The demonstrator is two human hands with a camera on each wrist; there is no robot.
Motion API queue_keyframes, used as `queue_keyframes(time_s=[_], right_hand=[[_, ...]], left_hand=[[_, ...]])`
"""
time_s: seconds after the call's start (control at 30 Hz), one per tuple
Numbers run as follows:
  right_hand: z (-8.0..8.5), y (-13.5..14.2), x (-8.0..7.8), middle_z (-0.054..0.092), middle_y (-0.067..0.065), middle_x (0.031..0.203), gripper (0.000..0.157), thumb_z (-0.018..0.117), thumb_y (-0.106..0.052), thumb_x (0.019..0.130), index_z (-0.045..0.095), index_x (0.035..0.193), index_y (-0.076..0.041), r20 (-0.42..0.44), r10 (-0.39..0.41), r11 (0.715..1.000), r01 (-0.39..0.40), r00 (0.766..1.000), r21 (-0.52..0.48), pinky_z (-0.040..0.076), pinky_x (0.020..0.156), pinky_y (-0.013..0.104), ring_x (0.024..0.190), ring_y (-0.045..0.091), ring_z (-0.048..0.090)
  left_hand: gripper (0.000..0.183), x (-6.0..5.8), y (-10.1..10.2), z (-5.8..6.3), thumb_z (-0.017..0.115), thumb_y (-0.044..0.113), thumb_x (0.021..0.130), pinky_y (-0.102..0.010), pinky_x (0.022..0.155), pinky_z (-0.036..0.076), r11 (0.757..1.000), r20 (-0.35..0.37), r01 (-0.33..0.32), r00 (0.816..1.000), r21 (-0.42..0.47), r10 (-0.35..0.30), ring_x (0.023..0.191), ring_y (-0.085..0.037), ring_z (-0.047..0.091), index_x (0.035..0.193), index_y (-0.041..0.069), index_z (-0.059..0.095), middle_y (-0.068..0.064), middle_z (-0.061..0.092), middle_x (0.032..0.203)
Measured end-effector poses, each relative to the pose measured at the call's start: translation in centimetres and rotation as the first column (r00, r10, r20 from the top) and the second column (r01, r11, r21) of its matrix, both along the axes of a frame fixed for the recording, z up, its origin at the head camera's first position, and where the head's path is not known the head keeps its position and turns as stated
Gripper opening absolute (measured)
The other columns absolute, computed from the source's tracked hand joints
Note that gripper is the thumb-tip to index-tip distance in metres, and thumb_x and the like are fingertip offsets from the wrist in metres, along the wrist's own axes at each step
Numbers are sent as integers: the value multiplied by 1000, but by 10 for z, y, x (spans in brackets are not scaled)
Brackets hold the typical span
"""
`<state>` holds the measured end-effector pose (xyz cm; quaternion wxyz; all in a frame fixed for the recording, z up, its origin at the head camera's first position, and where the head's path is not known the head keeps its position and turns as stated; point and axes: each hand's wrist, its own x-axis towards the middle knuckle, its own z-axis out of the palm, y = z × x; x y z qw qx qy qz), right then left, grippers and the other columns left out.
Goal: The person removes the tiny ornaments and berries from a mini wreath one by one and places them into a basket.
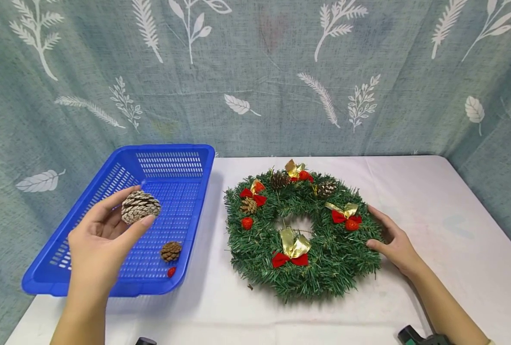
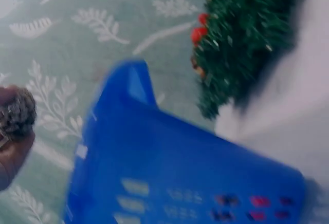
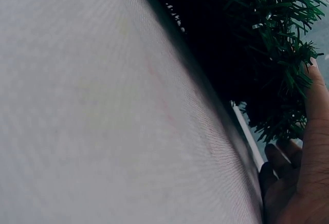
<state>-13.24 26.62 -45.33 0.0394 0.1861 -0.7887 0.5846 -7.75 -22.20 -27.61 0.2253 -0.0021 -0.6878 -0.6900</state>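
1 frosted pinecone is pinched between the thumb and fingers of the left hand in the head view, raised over the blue basket. A brown pinecone and a red berry lie inside. The right hand grips the outer right edge of the wreath, which rests on the white-covered table and bears 4 bows. Risk: the fingertip hold on a rounded cone could slip, probably dropping it into the basket.

Left wrist view: blurred; the frosted pinecone is cut off at the left edge, apart from the basket wall. Carrying it too low could knock the rim.

Right wrist view: the thumb lies against the greenery. A hard pull could drag the wreath and loosen ornaments; their fastening cannot be verified.
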Motion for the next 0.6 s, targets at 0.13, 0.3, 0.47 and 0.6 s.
queue_keyframes(time_s=[0.13,0.3,0.47,0.6], right_hand=[[0,0,0,33,-18,145,76,64,6,85,25,149,-6,3,3,1000,-3,1000,-3,27,100,3,129,-10,30],[0,1,0,33,-18,145,76,64,6,84,26,149,-6,4,-4,1000,4,1000,-6,27,100,3,129,-10,30],[-1,2,0,32,-17,146,76,64,6,84,26,149,-5,-3,1,1000,-1,1000,-13,27,101,3,130,-9,29],[-1,2,-1,31,-16,147,76,63,6,85,25,149,-4,-5,16,1000,-16,1000,-20,27,102,4,132,-9,28]], left_hand=[[56,-2,-18,-16,58,-29,74,-20,86,52,986,-108,164,980,-17,-165,107,-18,62,128,-13,49,-13,61,124],[57,-9,-40,-34,47,-35,74,-22,92,51,925,-248,379,894,-26,-374,115,-23,58,129,-21,40,-19,58,128],[57,-14,-57,-46,43,-37,73,-25,95,49,869,-292,494,827,-29,-480,119,-26,56,129,-25,35,-24,55,129],[60,-13,-67,-52,42,-39,73,-23,94,49,860,-249,507,828,-49,-502,118,-24,57,130,-23,35,-21,55,131]])
